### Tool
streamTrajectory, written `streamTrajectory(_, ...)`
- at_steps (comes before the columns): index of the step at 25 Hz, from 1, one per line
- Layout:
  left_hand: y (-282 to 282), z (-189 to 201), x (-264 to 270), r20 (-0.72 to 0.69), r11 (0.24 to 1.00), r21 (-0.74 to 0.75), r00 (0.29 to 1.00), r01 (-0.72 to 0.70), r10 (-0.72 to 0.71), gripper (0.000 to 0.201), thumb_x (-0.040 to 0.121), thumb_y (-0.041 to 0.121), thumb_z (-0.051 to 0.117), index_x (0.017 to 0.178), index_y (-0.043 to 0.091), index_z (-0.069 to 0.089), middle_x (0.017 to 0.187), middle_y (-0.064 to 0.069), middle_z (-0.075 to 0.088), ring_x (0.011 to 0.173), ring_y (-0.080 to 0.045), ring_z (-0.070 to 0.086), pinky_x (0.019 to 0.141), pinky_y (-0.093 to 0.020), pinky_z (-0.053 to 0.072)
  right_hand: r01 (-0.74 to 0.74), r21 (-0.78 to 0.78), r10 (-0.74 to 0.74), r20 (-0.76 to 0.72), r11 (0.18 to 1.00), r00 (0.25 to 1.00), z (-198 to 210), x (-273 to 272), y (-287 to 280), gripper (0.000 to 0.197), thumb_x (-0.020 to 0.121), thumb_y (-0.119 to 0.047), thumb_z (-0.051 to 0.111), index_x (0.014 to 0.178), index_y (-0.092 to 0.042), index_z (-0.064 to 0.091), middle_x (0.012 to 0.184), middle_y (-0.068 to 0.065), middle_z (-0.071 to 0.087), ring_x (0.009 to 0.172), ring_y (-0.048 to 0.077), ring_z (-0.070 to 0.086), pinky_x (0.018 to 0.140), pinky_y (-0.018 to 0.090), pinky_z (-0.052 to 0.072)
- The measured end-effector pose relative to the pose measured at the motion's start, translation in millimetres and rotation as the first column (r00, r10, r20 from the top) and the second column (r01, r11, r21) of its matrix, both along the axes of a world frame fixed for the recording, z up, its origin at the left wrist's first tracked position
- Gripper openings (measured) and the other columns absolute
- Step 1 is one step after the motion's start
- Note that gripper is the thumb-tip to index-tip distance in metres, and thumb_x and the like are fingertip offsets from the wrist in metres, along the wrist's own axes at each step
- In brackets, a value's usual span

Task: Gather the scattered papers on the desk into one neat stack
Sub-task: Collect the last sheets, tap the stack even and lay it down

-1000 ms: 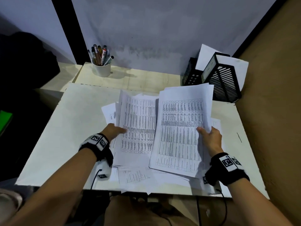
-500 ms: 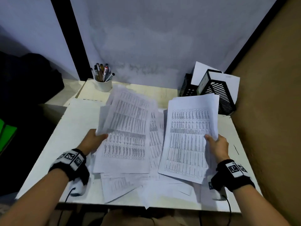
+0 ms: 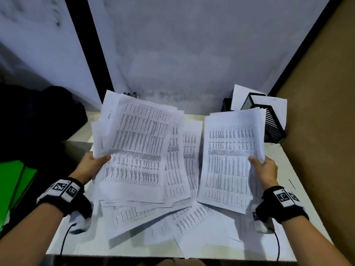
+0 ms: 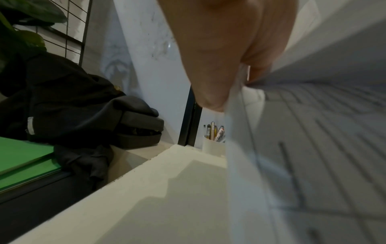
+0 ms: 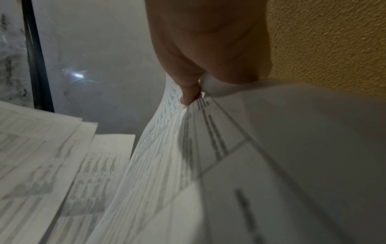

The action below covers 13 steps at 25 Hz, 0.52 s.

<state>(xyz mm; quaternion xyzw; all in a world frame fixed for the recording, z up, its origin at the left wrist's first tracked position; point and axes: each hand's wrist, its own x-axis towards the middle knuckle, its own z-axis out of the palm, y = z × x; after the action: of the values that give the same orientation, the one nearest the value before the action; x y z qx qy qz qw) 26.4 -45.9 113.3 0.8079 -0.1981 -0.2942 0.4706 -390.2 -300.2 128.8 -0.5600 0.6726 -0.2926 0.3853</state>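
My left hand (image 3: 96, 162) grips a fanned bundle of printed sheets (image 3: 138, 146) by its left edge, thumb on top, lifted off the desk. In the left wrist view the left hand (image 4: 225, 54) pinches that bundle (image 4: 303, 148). My right hand (image 3: 263, 167) holds a second bundle of papers (image 3: 228, 156) by its right edge, tilted up; the right wrist view shows the thumb (image 5: 188, 92) pressed on those sheets (image 5: 167, 165). More loose papers (image 3: 172, 219) lie spread over the white desk (image 3: 294, 169) beneath both bundles.
A black mesh file holder (image 3: 269, 120) with white sheets stands at the back right by the tan wall (image 3: 326, 112). A white pen cup (image 4: 213, 145) sits at the back left, mostly hidden in the head view. A dark bag (image 4: 83, 107) and green folders (image 3: 11, 185) lie left of the desk.
Both hands have lifted their bundles higher off the desk. The left bundle has risen and now covers the pen cup in the head view.
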Motion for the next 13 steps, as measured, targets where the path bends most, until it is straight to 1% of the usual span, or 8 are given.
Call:
streamTrajectory(3, -0.2, -8.9, 2.8, -0.002, 0.997, 0.081, 1.000, -0.009, 0.010, 0.025, 0.087, 0.006, 0.058, 0.104, -0.012, 0.058, 0.076, -0.013, 0.062, 0.062, -0.025, 0.058, 0.048, -0.025, 0.052, 0.023, -0.012, -0.023, -0.009, 1.000, 1.000, 2.0, 7.0, 5.6, 0.037, 0.089, -0.026, 0.060, 0.107, 0.006, 0.061, 0.086, 0.015, 0.059, 0.079, 0.028, 0.055, 0.073, 0.033, 0.045)
streamTrajectory(5, -1.6, -13.8, 2.9, -0.025, 0.995, 0.099, 1.000, 0.008, -0.005, 0.025, 0.087, 0.008, 0.058, 0.103, -0.011, 0.059, 0.082, -0.017, 0.063, 0.068, -0.027, 0.059, 0.061, -0.031, 0.052, 0.037, -0.038, -0.038, -0.017, 0.999, 0.999, 7.0, 12.2, 10.5, 0.035, 0.089, -0.026, 0.060, 0.106, 0.005, 0.061, 0.086, 0.015, 0.059, 0.079, 0.027, 0.054, 0.072, 0.032, 0.043)
streamTrajectory(6, -2.6, -16.9, 0.6, -0.042, 0.994, 0.105, 0.999, 0.025, -0.021, 0.024, 0.087, 0.009, 0.058, 0.102, -0.010, 0.059, 0.080, -0.017, 0.063, 0.068, -0.028, 0.059, 0.063, -0.032, 0.052, 0.039, -0.049, -0.039, -0.011, 0.998, 0.999, 10.0, 17.3, 13.5, 0.034, 0.089, -0.025, 0.059, 0.107, 0.004, 0.061, 0.086, 0.014, 0.058, 0.079, 0.026, 0.054, 0.071, 0.031, 0.042)
streamTrajectory(8, -5.2, -22.9, -9.2, -0.061, 0.990, 0.132, 0.997, 0.055, -0.047, 0.021, 0.088, 0.011, 0.057, 0.099, -0.007, 0.058, 0.071, -0.013, 0.061, 0.060, -0.027, 0.057, 0.052, -0.027, 0.049, 0.025, -0.064, -0.025, 0.001, 0.998, 1.000, 12.8, 31.6, 20.1, 0.033, 0.090, -0.024, 0.058, 0.108, 0.003, 0.061, 0.087, 0.013, 0.058, 0.080, 0.025, 0.054, 0.071, 0.030, 0.041)
streamTrajectory(9, -7.4, -24.8, -14.5, -0.065, 0.988, 0.136, 0.996, 0.067, -0.059, 0.021, 0.088, 0.011, 0.057, 0.100, -0.007, 0.058, 0.068, -0.012, 0.060, 0.059, -0.025, 0.056, 0.051, -0.026, 0.046, 0.011, -0.067, -0.012, -0.013, 0.998, 1.000, 12.7, 40.1, 23.1, 0.032, 0.090, -0.023, 0.057, 0.109, 0.003, 0.062, 0.088, 0.012, 0.058, 0.080, 0.025, 0.054, 0.071, 0.030, 0.041)
streamTrajectory(11, -10.2, -24.0, -17.9, -0.077, 0.987, 0.130, 0.994, 0.091, -0.082, 0.023, 0.088, 0.011, 0.057, 0.101, -0.008, 0.059, 0.068, -0.011, 0.059, 0.058, -0.024, 0.055, 0.055, -0.029, 0.044, -0.021, -0.067, 0.014, -0.099, 0.998, 0.995, 7.7, 54.5, 31.2, 0.032, 0.091, -0.024, 0.056, 0.110, 0.001, 0.062, 0.088, 0.013, 0.060, 0.080, 0.026, 0.054, 0.071, 0.030, 0.041)
streamTrajectory(12, -10.9, -17.5, -16.0, -0.071, 0.988, 0.113, 0.993, 0.103, -0.096, 0.022, 0.088, 0.011, 0.057, 0.099, -0.008, 0.059, 0.067, -0.011, 0.059, 0.056, -0.023, 0.056, 0.054, -0.028, 0.044, -0.041, -0.069, 0.030, -0.155, 0.997, 0.987, 4.6, 59.4, 35.3, 0.032, 0.091, -0.024, 0.056, 0.111, -0.001, 0.063, 0.090, 0.017, 0.062, 0.081, 0.029, 0.055, 0.071, 0.031, 0.042)
streamTrajectory(13, -10.9, -9.0, -10.3, -0.044, 0.989, 0.107, 0.994, 0.107, -0.103, 0.020, 0.088, 0.010, 0.057, 0.095, -0.008, 0.059, 0.066, -0.012, 0.058, 0.051, -0.020, 0.056, 0.049, -0.024, 0.045, -0.062, -0.070, 0.046, -0.209, 0.996, 0.977, 1.8, 63.3, 39.3, 0.031, 0.091, -0.024, 0.056, 0.112, -0.002, 0.063, 0.094, 0.022, 0.065, 0.085, 0.033, 0.057, 0.071, 0.031, 0.042)
